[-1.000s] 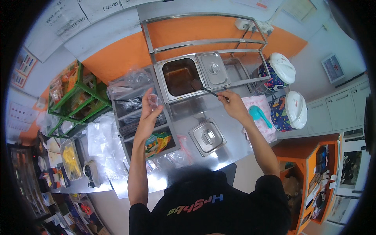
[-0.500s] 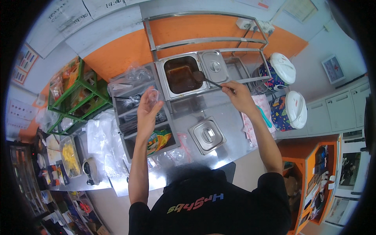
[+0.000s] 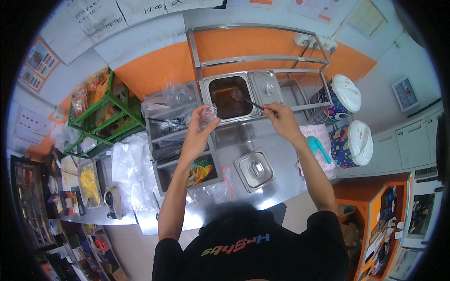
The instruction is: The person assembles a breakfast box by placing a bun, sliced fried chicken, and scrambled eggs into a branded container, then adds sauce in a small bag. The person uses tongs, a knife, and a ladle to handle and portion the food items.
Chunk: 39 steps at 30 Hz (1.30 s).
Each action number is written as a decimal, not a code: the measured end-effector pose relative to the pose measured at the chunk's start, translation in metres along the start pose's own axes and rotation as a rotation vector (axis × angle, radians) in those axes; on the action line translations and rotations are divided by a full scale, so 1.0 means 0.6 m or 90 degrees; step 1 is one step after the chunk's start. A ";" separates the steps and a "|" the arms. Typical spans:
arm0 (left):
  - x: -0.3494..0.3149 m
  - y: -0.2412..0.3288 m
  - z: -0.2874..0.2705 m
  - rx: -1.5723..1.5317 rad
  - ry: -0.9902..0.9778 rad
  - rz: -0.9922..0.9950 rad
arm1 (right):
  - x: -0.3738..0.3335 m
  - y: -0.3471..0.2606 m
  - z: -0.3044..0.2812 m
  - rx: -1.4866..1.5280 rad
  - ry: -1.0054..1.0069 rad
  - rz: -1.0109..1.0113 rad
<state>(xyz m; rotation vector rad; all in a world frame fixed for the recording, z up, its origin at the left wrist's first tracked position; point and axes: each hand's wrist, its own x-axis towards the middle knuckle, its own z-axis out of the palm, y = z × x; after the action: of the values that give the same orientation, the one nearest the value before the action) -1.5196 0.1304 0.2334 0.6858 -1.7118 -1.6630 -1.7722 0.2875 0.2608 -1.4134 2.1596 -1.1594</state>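
Observation:
My right hand (image 3: pixel 280 118) is closed round the dark handle of a ladle (image 3: pixel 248 101). The ladle's bowl is over the dark brown sauce (image 3: pixel 228 107) in a square steel pan (image 3: pixel 207 84); whether it touches the sauce is hard to tell. At the pan's near left corner, my left hand (image 3: pixel 200 129) grips a small clear plastic cup (image 3: pixel 209 112), fingers curled round it. A lidded steel pan (image 3: pixel 267 89) sits to the right of the sauce pan. On the counter nearer me lies a loose steel lid (image 3: pixel 255 169).
A grey divided bin (image 3: pixel 187 161) with wrapped items stands left of the pan, beside plastic bags (image 3: pixel 133 164) and green baskets (image 3: pixel 105 122). A steel rack (image 3: pixel 262 60) frames the pans. Two white-lidded patterned containers (image 3: pixel 349 144) and a turquoise tool (image 3: pixel 318 149) are at right.
My left hand has moved right with the cup, up to the sauce pan's edge. The ladle's bowl has shifted left over the pan. The whole view has shifted slightly.

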 end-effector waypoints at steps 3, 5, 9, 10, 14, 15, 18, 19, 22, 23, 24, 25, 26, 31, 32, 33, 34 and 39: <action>0.018 0.006 0.023 0.019 -0.006 0.009 | 0.003 -0.024 -0.011 0.042 0.037 -0.019; 0.035 0.014 0.041 0.016 -0.008 0.018 | 0.006 -0.049 -0.027 0.032 0.051 -0.047; 0.064 0.039 0.079 -0.008 -0.022 0.047 | 0.003 -0.111 -0.069 0.016 0.084 -0.100; 0.068 0.048 0.086 -0.007 -0.025 0.058 | 0.001 -0.126 -0.078 -0.002 0.094 -0.106; 0.072 0.086 0.105 -0.045 -0.040 0.095 | -0.010 -0.170 -0.098 -0.041 0.147 -0.201; 0.073 0.095 0.108 -0.070 -0.042 0.086 | -0.012 -0.177 -0.100 -0.044 0.162 -0.229; 0.071 0.118 0.112 -0.137 -0.048 0.100 | -0.020 -0.191 -0.106 -0.063 0.182 -0.261; 0.069 0.123 0.112 -0.154 -0.054 0.103 | -0.022 -0.194 -0.108 -0.070 0.183 -0.266; 0.067 0.134 0.110 -0.178 -0.068 0.099 | -0.028 -0.200 -0.114 -0.089 0.187 -0.280; 0.066 0.136 0.110 -0.178 -0.070 0.098 | -0.030 -0.202 -0.116 -0.092 0.190 -0.282; 0.065 0.138 0.110 -0.189 -0.074 0.093 | -0.031 -0.203 -0.117 -0.095 0.193 -0.284; 0.064 0.140 0.109 -0.197 -0.074 0.090 | -0.032 -0.205 -0.118 -0.097 0.197 -0.289; 0.063 0.141 0.109 -0.199 -0.073 0.083 | -0.032 -0.207 -0.119 -0.099 0.202 -0.294; 0.057 0.150 0.113 -0.209 -0.066 0.088 | -0.030 -0.212 -0.125 -0.125 0.221 -0.319; 0.057 0.151 0.114 -0.225 -0.068 0.090 | -0.029 -0.213 -0.126 -0.138 0.229 -0.332; 0.056 0.153 0.115 -0.228 -0.069 0.089 | -0.028 -0.213 -0.128 -0.151 0.238 -0.345; 0.056 0.155 0.115 -0.235 -0.068 0.092 | -0.028 -0.213 -0.129 -0.157 0.245 -0.353; 0.058 0.161 0.110 -0.206 -0.082 0.070 | -0.024 -0.212 -0.130 -0.183 0.256 -0.380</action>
<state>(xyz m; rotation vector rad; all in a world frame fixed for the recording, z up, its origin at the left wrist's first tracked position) -1.5856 0.1535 0.3338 0.3338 -1.4863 -1.8816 -1.7360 0.3120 0.4043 -2.2214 2.3050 -1.4765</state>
